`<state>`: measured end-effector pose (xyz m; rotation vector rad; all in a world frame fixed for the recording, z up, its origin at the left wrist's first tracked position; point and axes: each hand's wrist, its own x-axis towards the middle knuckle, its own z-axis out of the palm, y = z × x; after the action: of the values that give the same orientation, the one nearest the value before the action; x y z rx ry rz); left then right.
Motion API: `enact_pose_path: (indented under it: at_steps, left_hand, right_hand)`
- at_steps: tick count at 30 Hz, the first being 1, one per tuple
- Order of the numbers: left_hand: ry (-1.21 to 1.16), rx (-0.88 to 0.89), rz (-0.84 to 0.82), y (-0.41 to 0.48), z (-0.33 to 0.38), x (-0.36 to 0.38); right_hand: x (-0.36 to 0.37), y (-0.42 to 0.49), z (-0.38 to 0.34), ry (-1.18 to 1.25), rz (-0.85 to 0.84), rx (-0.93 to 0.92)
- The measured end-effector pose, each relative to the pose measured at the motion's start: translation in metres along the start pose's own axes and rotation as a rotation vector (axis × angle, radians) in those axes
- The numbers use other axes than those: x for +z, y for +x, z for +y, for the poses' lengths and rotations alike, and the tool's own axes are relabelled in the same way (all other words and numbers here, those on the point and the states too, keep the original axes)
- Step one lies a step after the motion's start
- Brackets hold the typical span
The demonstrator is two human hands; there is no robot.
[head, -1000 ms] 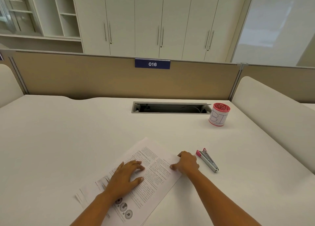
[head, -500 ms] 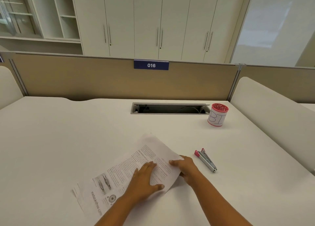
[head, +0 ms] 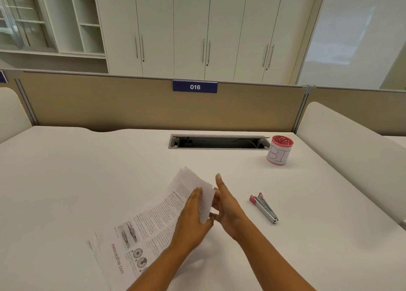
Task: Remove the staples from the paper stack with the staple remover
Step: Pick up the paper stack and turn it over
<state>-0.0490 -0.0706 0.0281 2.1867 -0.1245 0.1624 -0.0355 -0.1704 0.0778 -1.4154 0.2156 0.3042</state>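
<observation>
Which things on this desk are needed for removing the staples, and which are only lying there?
Needed:
paper stack, held by left hand and right hand
staple remover, untouched on the desk

Only lying there:
red cup marked "BI"
cable slot
"016" sign

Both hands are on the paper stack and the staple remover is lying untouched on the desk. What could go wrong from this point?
1. The paper stack has its far right edge lifted and curled between the left hand and right hand; the sheets could crease or fan apart.
2. No staple is visible, so locating it may take extra handling.
3. The staple remover lies right of the right hand; freeing that hand to fetch it may let the raised edge drop.
</observation>
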Motion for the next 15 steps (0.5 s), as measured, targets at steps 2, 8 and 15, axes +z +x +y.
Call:
enact_pose_path:
  at_steps: [2,8,15]
  left_hand:
    - [-0.165,-0.047,0.042,0.003,0.011,-0.008]
    - [-0.547,-0.051,-0.140,-0.001,0.049,-0.037]
    - [-1.099,-0.372,-0.063,0.024,0.067,-0.066]
  right_hand:
    - [0.008,-0.004,-0.003,-0.051,-0.004,-0.058]
    - [0.020,-0.015,-0.014,-0.259,0.053,-0.386]
    - [0.009,-0.009,-0.037,-0.526,0.288,-0.643]
